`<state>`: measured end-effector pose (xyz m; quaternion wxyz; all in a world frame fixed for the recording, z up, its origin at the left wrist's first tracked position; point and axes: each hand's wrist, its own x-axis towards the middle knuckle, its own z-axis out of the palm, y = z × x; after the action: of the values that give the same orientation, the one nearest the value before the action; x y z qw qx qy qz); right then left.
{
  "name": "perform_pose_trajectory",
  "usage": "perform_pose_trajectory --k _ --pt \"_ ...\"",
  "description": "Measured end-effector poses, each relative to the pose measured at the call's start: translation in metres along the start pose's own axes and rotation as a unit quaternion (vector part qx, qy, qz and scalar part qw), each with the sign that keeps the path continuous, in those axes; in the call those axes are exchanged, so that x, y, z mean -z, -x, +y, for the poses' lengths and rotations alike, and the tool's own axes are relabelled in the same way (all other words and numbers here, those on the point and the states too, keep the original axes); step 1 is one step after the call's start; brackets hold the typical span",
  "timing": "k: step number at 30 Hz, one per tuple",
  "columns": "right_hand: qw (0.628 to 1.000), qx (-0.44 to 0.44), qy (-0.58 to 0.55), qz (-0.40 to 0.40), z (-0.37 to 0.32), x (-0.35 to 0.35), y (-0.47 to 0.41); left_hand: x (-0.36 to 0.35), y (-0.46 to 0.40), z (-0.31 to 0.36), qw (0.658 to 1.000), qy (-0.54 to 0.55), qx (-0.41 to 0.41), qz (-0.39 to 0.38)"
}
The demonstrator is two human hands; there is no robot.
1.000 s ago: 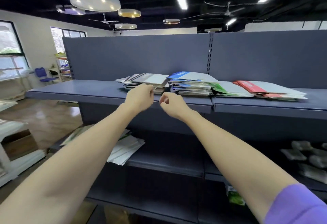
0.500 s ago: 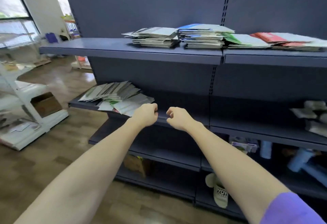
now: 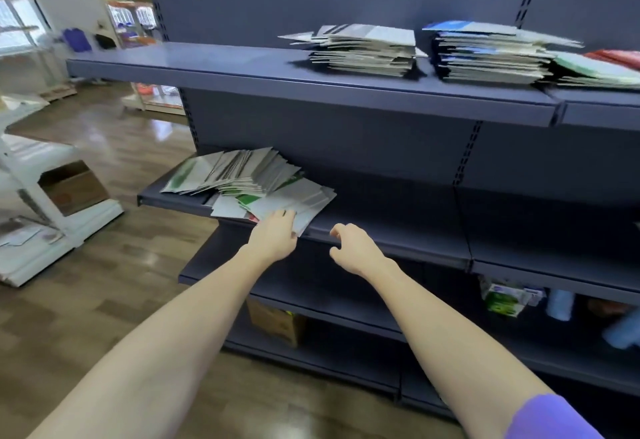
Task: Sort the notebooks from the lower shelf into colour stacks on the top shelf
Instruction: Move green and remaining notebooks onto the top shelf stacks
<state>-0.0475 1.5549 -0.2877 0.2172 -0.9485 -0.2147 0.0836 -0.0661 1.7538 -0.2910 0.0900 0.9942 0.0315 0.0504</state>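
**Reaching into the loose notebooks**

Lying fanned on the dark grey metal lower shelf (image 3: 398, 230), the messy pile of grey and green paper notebooks (image 3: 249, 182) runs its length leftward and back. The left hand (image 3: 275, 236) rests straight fingers on the nearest grey cover. The right hand (image 3: 353, 248) hovers beside, loosely curled, holding nothing.

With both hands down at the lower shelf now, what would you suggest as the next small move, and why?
Probably close the left hand on the front grey notebook it touches and lift it; the right hand is empty beside the pile.
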Motion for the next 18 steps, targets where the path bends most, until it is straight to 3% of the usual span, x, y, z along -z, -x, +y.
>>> perform_pose_trajectory --k 9,14,18 --pt "0.999 -0.037 0.014 0.015 -0.047 -0.044 -0.067 -0.014 -0.062 -0.079 0.992 -0.085 -0.044 -0.078" --pt "0.997 -0.059 0.042 0.024 -0.055 -0.066 -0.078 -0.014 -0.075 -0.09 0.983 -0.145 -0.095 -0.064" --pt "0.991 -0.08 0.094 0.045 -0.062 -0.074 -0.091 0.004 -0.091 -0.09 0.967 -0.173 -0.155 -0.102"
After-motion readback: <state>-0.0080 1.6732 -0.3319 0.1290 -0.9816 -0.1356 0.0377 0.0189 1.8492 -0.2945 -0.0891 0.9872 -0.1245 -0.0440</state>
